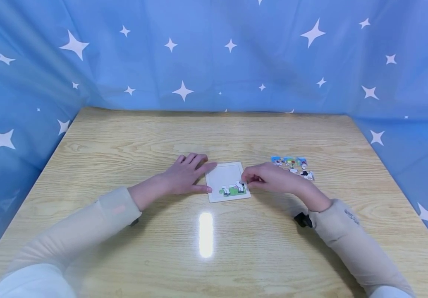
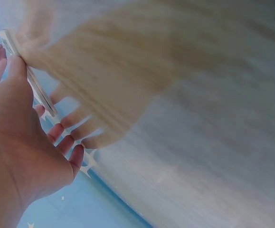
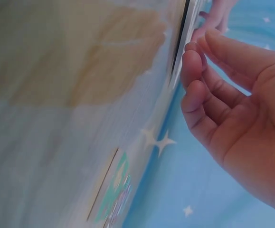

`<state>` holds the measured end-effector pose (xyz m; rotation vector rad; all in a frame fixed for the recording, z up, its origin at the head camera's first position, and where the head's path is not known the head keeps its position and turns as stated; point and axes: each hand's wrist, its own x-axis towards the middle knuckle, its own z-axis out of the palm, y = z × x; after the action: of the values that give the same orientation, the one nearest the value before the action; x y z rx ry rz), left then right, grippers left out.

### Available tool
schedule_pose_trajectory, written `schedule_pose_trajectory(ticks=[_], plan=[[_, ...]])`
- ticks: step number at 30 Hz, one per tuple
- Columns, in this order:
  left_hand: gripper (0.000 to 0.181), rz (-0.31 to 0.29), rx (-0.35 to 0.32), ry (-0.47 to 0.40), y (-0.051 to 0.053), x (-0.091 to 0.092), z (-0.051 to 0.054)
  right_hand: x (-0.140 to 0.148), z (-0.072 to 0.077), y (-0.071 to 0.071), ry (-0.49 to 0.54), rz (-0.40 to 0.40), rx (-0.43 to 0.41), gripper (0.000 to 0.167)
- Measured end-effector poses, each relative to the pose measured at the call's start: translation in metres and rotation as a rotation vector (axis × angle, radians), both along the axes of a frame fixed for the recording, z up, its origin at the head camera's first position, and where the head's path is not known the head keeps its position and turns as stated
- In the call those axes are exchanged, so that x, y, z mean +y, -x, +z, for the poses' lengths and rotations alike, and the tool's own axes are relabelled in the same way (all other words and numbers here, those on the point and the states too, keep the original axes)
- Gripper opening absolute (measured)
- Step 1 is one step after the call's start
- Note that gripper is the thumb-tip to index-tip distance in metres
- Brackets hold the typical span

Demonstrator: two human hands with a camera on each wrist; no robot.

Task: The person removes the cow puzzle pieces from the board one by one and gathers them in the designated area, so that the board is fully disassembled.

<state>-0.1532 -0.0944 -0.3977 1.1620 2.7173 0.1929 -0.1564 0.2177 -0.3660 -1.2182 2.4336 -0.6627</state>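
A square white puzzle tray (image 1: 224, 171) lies on the table in the head view. Along its front edge sit puzzle pieces printed with white legs on green grass (image 1: 232, 190). My left hand (image 1: 185, 176) rests at the tray's left side, fingers spread, thumb and index finger touching its rim. At the right side, my right hand (image 1: 269, 178) has its fingers curled, and the fingertips pinch the rightmost puzzle piece (image 1: 241, 186) low in the tray. Both wrist views show the tray edge-on, so the pinched piece is largely hidden there.
Several loose puzzle pieces (image 1: 292, 163) lie on the wooden table (image 1: 154, 244) to the right of the tray, partly behind the right hand. A blue curtain with white stars (image 1: 214, 62) hangs behind the table's far edge.
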Motion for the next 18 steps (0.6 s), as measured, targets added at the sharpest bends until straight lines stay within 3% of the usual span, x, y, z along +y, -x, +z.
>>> schedule_pose_trajectory(ticks=[9,18], plan=[[0.081,0.0,0.012,0.008,0.0,0.0,-0.002,-0.015,0.002,-0.002,-0.017,0.009,-0.029,0.012],[0.081,-0.009,0.026,0.015,0.001,0.0,-0.002,-0.027,0.001,-0.001,0.006,0.067,-0.039,0.012]])
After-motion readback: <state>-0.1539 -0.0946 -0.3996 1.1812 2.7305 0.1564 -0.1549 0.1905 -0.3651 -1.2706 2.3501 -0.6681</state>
